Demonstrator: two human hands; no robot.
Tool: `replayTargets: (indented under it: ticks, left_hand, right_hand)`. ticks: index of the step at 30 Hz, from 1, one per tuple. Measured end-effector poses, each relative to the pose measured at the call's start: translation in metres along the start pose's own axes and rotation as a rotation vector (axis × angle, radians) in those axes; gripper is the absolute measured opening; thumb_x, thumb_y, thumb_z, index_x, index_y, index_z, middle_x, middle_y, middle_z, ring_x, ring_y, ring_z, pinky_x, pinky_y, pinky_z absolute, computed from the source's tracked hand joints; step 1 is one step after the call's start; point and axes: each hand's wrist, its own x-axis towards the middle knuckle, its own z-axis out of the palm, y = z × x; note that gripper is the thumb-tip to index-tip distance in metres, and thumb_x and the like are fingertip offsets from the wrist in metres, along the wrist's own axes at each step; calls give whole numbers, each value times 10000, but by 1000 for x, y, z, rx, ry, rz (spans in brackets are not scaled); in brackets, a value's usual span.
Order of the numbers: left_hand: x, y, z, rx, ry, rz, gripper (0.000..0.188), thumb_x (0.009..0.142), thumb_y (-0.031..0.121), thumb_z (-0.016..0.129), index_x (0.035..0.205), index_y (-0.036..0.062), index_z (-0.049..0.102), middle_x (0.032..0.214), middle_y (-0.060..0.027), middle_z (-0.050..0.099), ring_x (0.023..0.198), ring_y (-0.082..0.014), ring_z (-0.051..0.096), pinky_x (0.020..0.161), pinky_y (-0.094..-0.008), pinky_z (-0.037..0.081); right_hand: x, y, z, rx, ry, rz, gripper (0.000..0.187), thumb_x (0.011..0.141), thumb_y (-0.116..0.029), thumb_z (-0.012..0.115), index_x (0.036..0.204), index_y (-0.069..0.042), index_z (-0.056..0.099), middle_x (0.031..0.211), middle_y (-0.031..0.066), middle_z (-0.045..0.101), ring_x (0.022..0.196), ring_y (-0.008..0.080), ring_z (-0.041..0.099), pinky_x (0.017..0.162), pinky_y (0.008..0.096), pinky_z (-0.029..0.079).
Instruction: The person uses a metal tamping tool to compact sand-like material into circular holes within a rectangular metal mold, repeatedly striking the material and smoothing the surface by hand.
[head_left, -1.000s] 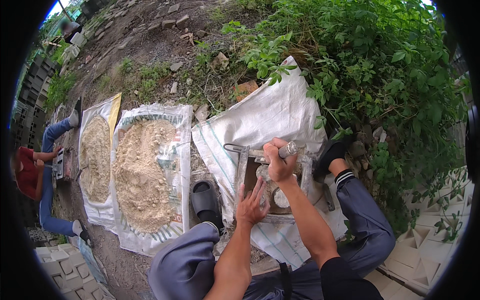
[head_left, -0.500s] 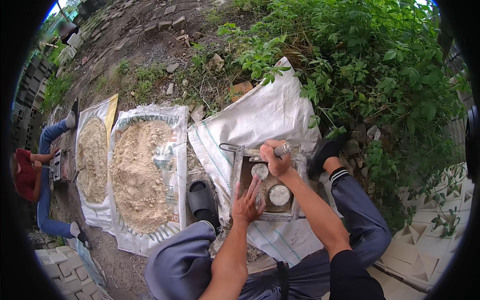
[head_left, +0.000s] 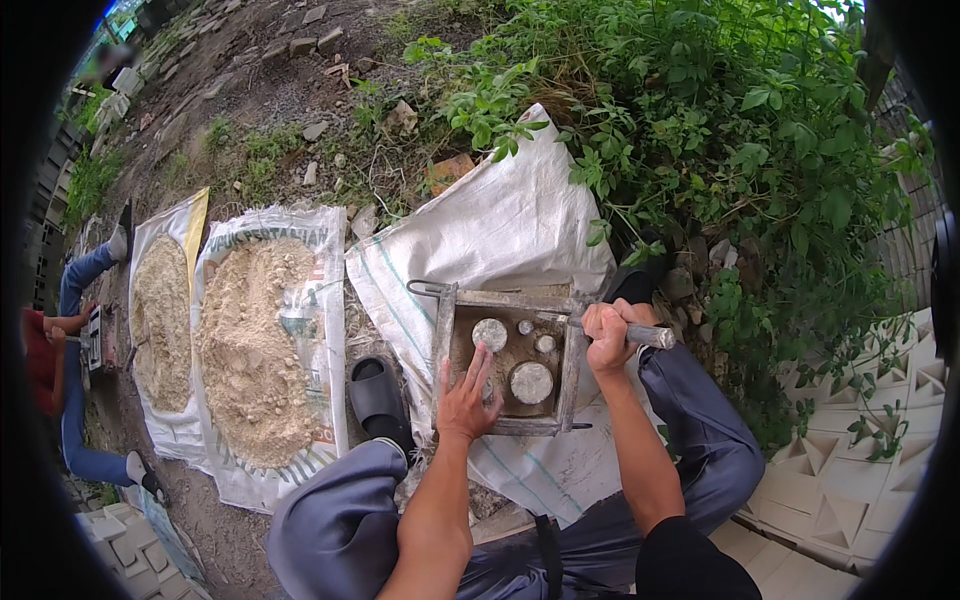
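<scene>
A rectangular wooden frame (head_left: pixel 447 330) lies between my legs, with brown powdery material inside. Round pale pieces of differing size sit in it, among them a large disc (head_left: pixel 531 382), an upper disc (head_left: pixel 489 335) and two small ones to the right. My left hand (head_left: pixel 464 402) reaches over the frame's left side, fingers spread, a fingertip at the upper disc; another round piece is partly hidden under it. Past the frame's right side, my right hand (head_left: pixel 606 338) is wrapped round a rod-like tool with a thick round end (head_left: pixel 652 336).
White woven sacking (head_left: pixel 500 230) lies under the frame. To the left, two sacks carry heaps of pale powder (head_left: pixel 255 350). A black sandal (head_left: pixel 377 395) is on my left foot. Another person in red (head_left: pixel 40 365) works at far left. Leafy plants (head_left: pixel 690 120) and patterned blocks (head_left: pixel 850 480) border the right.
My right hand has moved with the tool from above the frame to beyond its right side, uncovering the small round pieces. My left hand stays at the frame's left side.
</scene>
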Motion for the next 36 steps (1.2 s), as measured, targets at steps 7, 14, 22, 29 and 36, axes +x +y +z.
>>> replayTargets:
  ticks: [7, 14, 22, 29, 36]
  left_hand:
    - [-4, -7, 1, 51, 15, -21, 729, 789, 329, 578, 1442, 133, 321, 1533, -2, 239, 1086, -171, 592, 1150, -473, 131]
    - [-7, -2, 2, 38, -16, -17, 711, 801, 347, 576, 1436, 139, 332, 1535, 5, 231, 1071, -161, 591, 1146, -471, 141]
    - [-2, -4, 3, 45, -73, -44, 726, 799, 361, 587, 1440, 147, 322, 1544, 14, 201, 1157, -129, 536, 1148, -469, 131]
    - [5, 0, 4, 95, 68, 39, 739, 785, 363, 580, 1441, 141, 323, 1545, 7, 203, 1116, -137, 567, 1150, -467, 130]
    - [-2, -1, 0, 49, 24, 8, 743, 772, 345, 593, 1436, 134, 334, 1532, 5, 241, 1096, -138, 577, 1149, -467, 137]
  right_hand:
    - [-2, -6, 18, -487, -260, -270, 259, 789, -65, 548, 557, -15, 444, 496, 98, 414, 406, 198, 456, 433, 338, 344]
    - [14, 9, 21, -573, -309, 44, 337, 839, -83, 531, 555, -16, 365, 473, 62, 374, 391, 177, 399, 417, 330, 296]
    - [5, 15, 23, -538, -172, 30, 352, 855, -82, 521, 562, -26, 333, 489, 17, 358, 423, 84, 336, 412, 292, 276]
    - [-5, 40, 1, -458, -49, -36, 339, 890, -100, 467, 576, -83, 341, 490, -22, 348, 421, 63, 330, 402, 257, 280]
    - [3, 29, 26, -291, 306, 17, 362, 913, -112, 490, 575, -65, 370, 510, -35, 377, 457, 54, 331, 415, 277, 249]
